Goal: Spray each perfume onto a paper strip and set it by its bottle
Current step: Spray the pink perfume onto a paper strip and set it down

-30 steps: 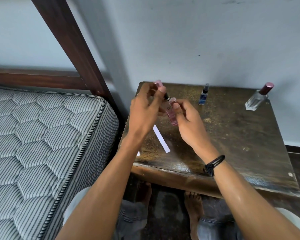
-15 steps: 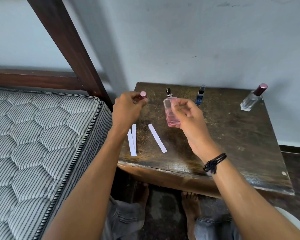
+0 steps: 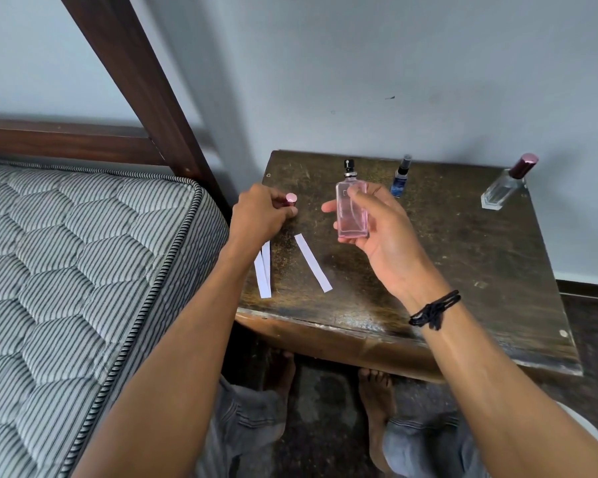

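Nearest, 3 paper strips (image 3: 313, 263) lie on the desk (image 3: 463, 270), below-left of the pink perfume bottle (image 3: 351, 212), 2 overlapping. Fingers of the right hand (image 3: 377, 236) grip that bottle upright above the desk, long axis vertical, bare nozzle (image 3: 349, 164) up. Its outlet's facing is unclear, so a spray could miss the strip. Left of it, fingers of the left hand (image 3: 259, 215) pinch the pink cap (image 3: 291, 199). Beyond stand a blue spray bottle (image 3: 399, 182) and a clear bottle (image 3: 504, 188).

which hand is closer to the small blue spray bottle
Right. The right hand, holding the pink perfume bottle, is just in front of the small blue spray bottle; the left hand grips the pink cap farther left.
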`<move>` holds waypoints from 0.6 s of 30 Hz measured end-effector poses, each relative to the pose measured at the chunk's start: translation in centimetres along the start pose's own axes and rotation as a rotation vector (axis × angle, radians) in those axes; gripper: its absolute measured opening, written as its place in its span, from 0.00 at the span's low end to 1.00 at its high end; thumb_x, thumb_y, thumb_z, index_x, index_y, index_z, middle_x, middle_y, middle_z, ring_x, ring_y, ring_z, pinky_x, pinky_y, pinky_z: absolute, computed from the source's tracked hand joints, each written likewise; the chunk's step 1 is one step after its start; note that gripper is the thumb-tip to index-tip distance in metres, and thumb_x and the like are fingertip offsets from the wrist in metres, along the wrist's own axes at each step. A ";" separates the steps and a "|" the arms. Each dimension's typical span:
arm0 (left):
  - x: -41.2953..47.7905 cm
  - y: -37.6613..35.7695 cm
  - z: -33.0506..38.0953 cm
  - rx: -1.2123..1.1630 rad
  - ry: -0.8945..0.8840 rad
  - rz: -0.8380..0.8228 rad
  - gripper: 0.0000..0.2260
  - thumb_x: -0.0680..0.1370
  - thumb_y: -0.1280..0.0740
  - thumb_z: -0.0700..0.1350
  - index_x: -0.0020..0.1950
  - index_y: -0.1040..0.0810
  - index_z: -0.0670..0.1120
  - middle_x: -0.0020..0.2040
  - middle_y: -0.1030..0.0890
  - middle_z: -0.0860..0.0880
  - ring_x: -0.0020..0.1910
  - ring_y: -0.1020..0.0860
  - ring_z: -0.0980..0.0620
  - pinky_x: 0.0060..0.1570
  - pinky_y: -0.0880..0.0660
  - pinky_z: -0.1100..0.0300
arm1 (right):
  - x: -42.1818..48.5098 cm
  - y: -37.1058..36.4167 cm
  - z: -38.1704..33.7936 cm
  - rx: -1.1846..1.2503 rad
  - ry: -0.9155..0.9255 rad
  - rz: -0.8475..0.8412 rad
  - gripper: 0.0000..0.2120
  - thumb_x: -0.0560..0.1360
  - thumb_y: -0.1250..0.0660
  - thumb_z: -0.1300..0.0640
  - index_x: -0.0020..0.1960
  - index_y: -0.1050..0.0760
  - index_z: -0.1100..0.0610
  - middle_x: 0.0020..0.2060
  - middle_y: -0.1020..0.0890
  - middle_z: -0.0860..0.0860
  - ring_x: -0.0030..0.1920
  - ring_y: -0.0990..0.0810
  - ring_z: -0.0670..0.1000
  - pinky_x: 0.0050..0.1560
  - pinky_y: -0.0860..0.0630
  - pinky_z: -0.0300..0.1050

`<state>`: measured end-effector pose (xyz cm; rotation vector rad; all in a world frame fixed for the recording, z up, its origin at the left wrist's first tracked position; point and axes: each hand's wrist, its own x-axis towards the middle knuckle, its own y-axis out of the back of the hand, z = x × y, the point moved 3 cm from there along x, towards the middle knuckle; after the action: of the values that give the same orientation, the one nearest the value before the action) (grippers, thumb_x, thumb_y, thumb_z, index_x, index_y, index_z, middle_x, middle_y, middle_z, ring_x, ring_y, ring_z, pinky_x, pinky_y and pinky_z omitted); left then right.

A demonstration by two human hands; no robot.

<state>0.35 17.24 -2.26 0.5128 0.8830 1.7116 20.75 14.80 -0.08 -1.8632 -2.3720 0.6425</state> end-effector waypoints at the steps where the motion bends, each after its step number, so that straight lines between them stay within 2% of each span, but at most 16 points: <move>1: 0.1 0.0 -0.1 -0.001 0.007 -0.006 0.11 0.76 0.24 0.48 0.58 0.14 0.50 0.48 0.14 0.52 0.52 0.18 0.51 0.56 0.22 0.56 | 0.0 0.0 0.0 -0.012 0.004 -0.007 0.10 0.82 0.35 0.54 0.62 0.27 0.56 0.50 0.13 0.58 0.44 0.19 0.51 0.43 0.24 0.45; 3: 0.2 -0.1 -0.2 0.004 0.021 -0.017 0.11 0.76 0.24 0.48 0.58 0.14 0.50 0.46 0.16 0.52 0.51 0.18 0.51 0.55 0.24 0.57 | -0.1 0.0 0.0 -0.025 0.010 -0.013 0.10 0.82 0.35 0.54 0.61 0.27 0.55 0.51 0.13 0.58 0.45 0.20 0.52 0.44 0.24 0.45; 7: 0.3 0.1 -0.3 0.000 0.031 -0.026 0.12 0.74 0.23 0.47 0.57 0.14 0.49 0.47 0.15 0.50 0.51 0.17 0.49 0.57 0.21 0.53 | 0.0 0.0 0.1 -0.022 0.008 -0.009 0.11 0.82 0.34 0.54 0.62 0.27 0.55 0.52 0.13 0.59 0.46 0.20 0.52 0.45 0.24 0.45; 12: 0.2 1.5 -0.3 -0.075 0.055 0.007 0.19 0.71 0.21 0.43 0.61 0.17 0.49 0.41 0.20 0.56 0.48 0.18 0.52 0.60 0.20 0.50 | 0.2 0.3 0.2 -0.034 0.007 0.011 0.11 0.82 0.35 0.54 0.63 0.27 0.56 0.52 0.13 0.58 0.46 0.19 0.52 0.45 0.24 0.45; 15: -0.8 3.3 -0.4 -0.095 0.018 0.102 0.08 0.71 0.22 0.43 0.47 0.15 0.51 0.37 0.17 0.55 0.42 0.16 0.52 0.53 0.17 0.50 | 0.3 0.5 0.1 -0.044 0.030 0.027 0.10 0.83 0.35 0.54 0.62 0.28 0.57 0.49 0.13 0.57 0.45 0.18 0.54 0.42 0.24 0.46; 16: -1.5 3.7 -0.3 -0.077 0.005 0.082 0.05 0.71 0.22 0.43 0.44 0.14 0.51 0.36 0.16 0.54 0.41 0.16 0.53 0.51 0.17 0.52 | 0.3 0.5 0.1 -0.056 0.047 0.026 0.09 0.83 0.35 0.55 0.61 0.29 0.57 0.47 0.13 0.57 0.43 0.16 0.55 0.40 0.24 0.46; 18: -2.7 3.5 0.3 0.004 -0.016 -0.046 0.03 0.71 0.21 0.44 0.43 0.12 0.49 0.35 0.16 0.54 0.38 0.17 0.56 0.49 0.17 0.56 | 0.3 0.6 -0.1 -0.097 0.080 0.014 0.06 0.83 0.35 0.56 0.57 0.30 0.56 0.45 0.14 0.58 0.41 0.15 0.58 0.36 0.25 0.46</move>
<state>-0.75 14.30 0.85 0.5044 0.8806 1.6625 21.20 15.19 -0.27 -1.9061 -2.3816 0.4531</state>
